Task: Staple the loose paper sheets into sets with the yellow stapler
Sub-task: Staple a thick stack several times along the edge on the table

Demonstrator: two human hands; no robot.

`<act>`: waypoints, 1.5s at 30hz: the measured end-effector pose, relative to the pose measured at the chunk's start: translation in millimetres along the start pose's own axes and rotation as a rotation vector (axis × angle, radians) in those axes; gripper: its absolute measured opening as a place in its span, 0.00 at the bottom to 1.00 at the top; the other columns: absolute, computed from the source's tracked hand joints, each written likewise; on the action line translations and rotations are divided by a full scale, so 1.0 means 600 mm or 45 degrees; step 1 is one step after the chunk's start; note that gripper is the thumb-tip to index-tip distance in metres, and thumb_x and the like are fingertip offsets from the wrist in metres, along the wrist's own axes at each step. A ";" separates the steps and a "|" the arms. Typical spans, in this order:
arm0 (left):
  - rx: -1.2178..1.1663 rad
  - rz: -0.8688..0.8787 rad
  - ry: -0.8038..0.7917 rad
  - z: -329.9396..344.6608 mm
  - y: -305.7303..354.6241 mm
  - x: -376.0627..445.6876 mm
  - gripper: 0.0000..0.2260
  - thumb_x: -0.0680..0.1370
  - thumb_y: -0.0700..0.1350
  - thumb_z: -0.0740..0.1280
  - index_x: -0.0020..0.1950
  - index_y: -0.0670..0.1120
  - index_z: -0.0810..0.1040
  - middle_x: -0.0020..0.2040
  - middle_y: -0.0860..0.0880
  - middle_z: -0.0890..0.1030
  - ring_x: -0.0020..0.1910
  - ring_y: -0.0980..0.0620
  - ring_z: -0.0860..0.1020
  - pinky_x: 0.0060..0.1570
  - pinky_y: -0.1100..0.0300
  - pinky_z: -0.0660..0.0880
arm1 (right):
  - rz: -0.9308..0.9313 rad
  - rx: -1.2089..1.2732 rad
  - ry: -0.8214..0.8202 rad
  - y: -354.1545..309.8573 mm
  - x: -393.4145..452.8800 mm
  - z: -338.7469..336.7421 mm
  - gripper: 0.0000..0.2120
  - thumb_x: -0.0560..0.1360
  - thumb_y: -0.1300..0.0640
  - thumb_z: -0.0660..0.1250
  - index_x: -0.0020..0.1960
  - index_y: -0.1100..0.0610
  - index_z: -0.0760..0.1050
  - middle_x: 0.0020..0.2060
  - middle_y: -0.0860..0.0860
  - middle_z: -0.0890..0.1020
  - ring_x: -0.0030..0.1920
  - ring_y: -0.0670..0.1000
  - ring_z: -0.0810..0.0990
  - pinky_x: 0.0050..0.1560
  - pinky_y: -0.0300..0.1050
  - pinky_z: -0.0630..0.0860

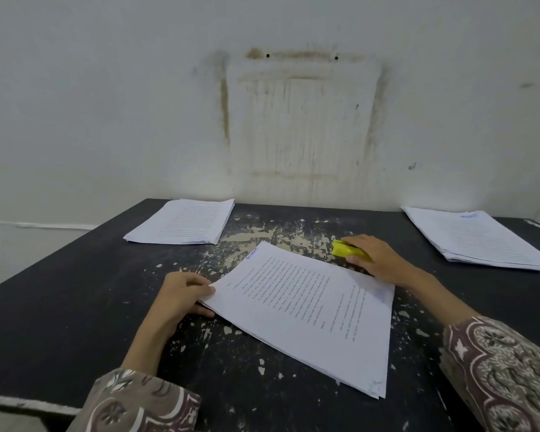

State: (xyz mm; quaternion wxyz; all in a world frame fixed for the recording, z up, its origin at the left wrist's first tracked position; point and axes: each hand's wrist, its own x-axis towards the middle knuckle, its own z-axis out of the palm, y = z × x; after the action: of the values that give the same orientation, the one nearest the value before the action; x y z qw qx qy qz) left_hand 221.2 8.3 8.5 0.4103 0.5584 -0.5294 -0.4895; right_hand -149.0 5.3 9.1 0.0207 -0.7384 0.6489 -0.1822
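A set of printed paper sheets (306,310) lies slanted in the middle of the black table (75,291). My left hand (181,294) pinches the set's left corner, thumb on top. Just beyond the set's far edge, my right hand (378,260) is closed over the yellow stapler (345,248), which rests on the table with its front end sticking out to the left.
One pile of printed sheets (184,221) lies at the back left of the table, another pile (480,238) at the back right. A stained white wall (293,120) rises right behind the table. The tabletop paint is chipped in the middle.
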 end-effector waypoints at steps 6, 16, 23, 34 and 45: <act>0.037 0.015 -0.224 0.014 0.005 -0.009 0.08 0.71 0.30 0.69 0.49 0.34 0.78 0.40 0.39 0.80 0.32 0.48 0.80 0.25 0.63 0.77 | -0.122 0.281 -0.032 -0.071 -0.019 -0.032 0.19 0.80 0.53 0.56 0.71 0.52 0.64 0.58 0.51 0.73 0.59 0.50 0.70 0.60 0.43 0.66; 0.076 0.039 -0.638 0.046 0.014 -0.039 0.14 0.69 0.30 0.71 0.53 0.36 0.76 0.30 0.48 0.81 0.23 0.54 0.76 0.25 0.66 0.74 | -0.378 0.352 -0.201 -0.162 -0.066 0.011 0.24 0.76 0.44 0.58 0.70 0.49 0.65 0.59 0.43 0.68 0.57 0.37 0.68 0.57 0.31 0.66; 0.061 0.037 -0.745 0.044 0.012 -0.042 0.09 0.70 0.29 0.68 0.50 0.35 0.78 0.34 0.44 0.82 0.27 0.54 0.79 0.28 0.65 0.77 | -0.354 0.413 -0.289 -0.179 -0.081 0.027 0.25 0.74 0.36 0.48 0.67 0.42 0.66 0.60 0.44 0.73 0.59 0.43 0.71 0.61 0.44 0.69; 0.072 0.042 -0.712 0.051 0.008 -0.039 0.12 0.69 0.27 0.69 0.52 0.28 0.75 0.32 0.41 0.79 0.24 0.53 0.78 0.26 0.65 0.76 | -0.512 0.147 -0.288 -0.213 -0.095 0.015 0.21 0.69 0.34 0.57 0.52 0.47 0.75 0.39 0.46 0.80 0.37 0.46 0.75 0.38 0.37 0.67; 0.043 -0.020 -0.708 0.057 0.005 -0.036 0.08 0.69 0.27 0.69 0.45 0.36 0.78 0.29 0.48 0.82 0.26 0.56 0.78 0.27 0.67 0.74 | -0.554 -0.084 -0.199 -0.230 -0.096 0.025 0.25 0.69 0.32 0.51 0.48 0.49 0.75 0.35 0.48 0.81 0.33 0.46 0.75 0.36 0.44 0.70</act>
State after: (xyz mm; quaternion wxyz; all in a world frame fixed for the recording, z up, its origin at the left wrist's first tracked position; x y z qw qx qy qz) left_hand 188.0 31.3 7.4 0.2361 0.4135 -0.6254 -0.6181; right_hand -18.8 79.3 17.8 0.0070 -0.8732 0.4763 -0.1034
